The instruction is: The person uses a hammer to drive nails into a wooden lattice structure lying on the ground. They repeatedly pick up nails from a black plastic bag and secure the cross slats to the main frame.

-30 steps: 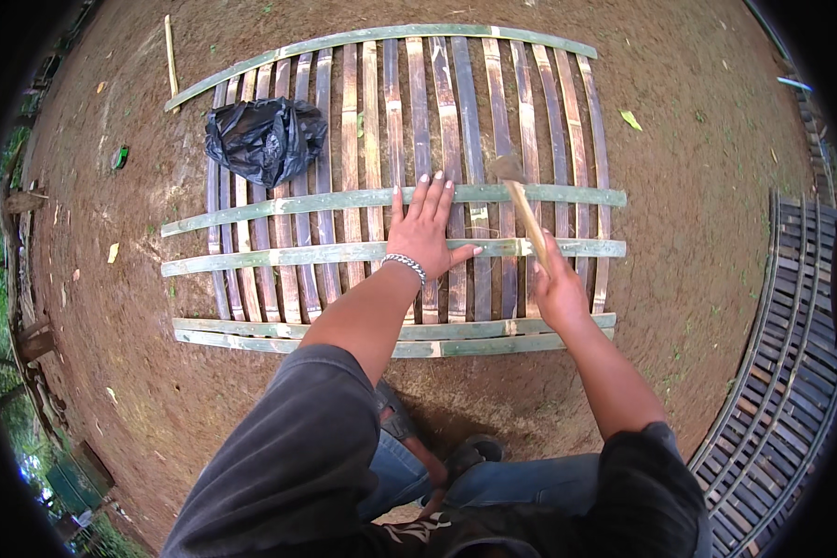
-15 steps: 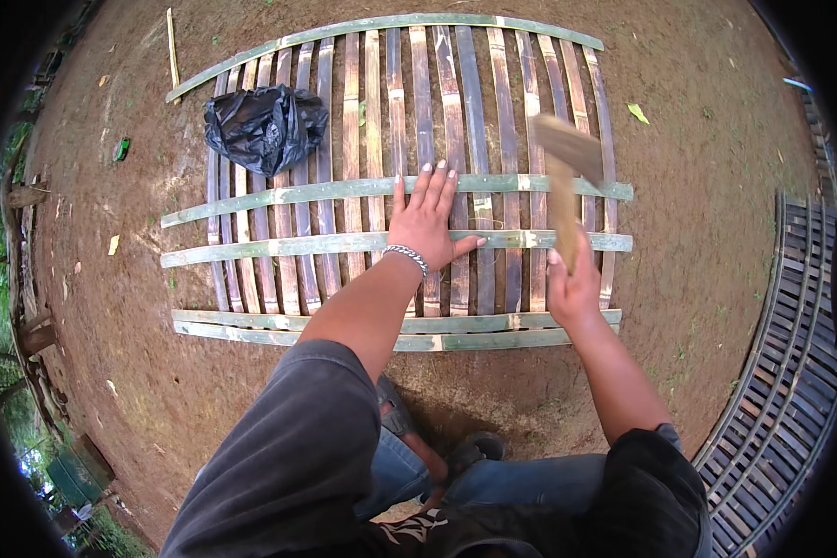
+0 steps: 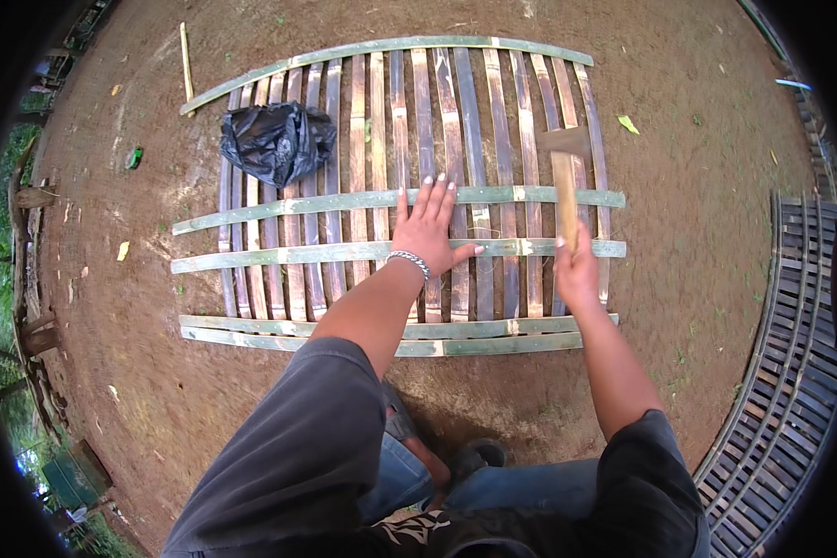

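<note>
A bamboo slat panel (image 3: 432, 251) lies on the ground in front of me, its dark upright slats crossed by green bamboo strips. My left hand (image 3: 428, 231) rests on it with fingers spread, across the two middle strips (image 3: 298, 205). In my right hand (image 3: 577, 274) is a hatchet (image 3: 565, 191), gripped by its pale wooden handle. The hatchet's wedge-shaped head is a little blurred and appears over the panel's right-hand slats. I cannot tell how far above them it is. A crumpled black plastic bag (image 3: 277, 144) sits on the panel's upper left.
Another slatted panel (image 3: 772, 381) lies at the right edge. A thin stick (image 3: 187, 65) is on the ground at the far left, with a small green object (image 3: 134, 157) nearby. Branches, greenery and a green box (image 3: 76, 476) line the left rim.
The view has shifted, so the panel and bag sit slightly lower. My right hand has swung the hatchet, and its handle is more upright. My left hand stays on the strips.
</note>
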The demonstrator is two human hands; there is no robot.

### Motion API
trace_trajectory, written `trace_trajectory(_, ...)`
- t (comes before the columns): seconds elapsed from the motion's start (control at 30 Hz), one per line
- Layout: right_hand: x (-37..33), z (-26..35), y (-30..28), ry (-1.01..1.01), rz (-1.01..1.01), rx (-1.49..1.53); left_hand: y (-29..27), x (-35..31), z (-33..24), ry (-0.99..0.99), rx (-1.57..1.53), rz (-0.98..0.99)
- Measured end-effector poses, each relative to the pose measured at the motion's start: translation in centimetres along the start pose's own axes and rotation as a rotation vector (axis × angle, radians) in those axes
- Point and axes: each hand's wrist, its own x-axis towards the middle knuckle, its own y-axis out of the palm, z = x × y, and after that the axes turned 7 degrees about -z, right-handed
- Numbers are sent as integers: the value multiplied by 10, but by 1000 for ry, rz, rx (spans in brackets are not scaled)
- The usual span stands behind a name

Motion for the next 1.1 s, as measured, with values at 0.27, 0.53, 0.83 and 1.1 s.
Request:
trace_trajectory(0.27,53,-18,-6,304,-127,814,-29,-2,91,-117,-423,-1000)
trace_trajectory(0.53,54,-8,8,262,-94,790,-26,57,299,-782,-260,-517)
trace_trajectory(0.83,55,-14,3,282,-125,770,-36,68,252,-908,-57,-407)
trace_trajectory(1.1,56,-9,8,279,-107,804,-36,43,288,-665,-172,-787)
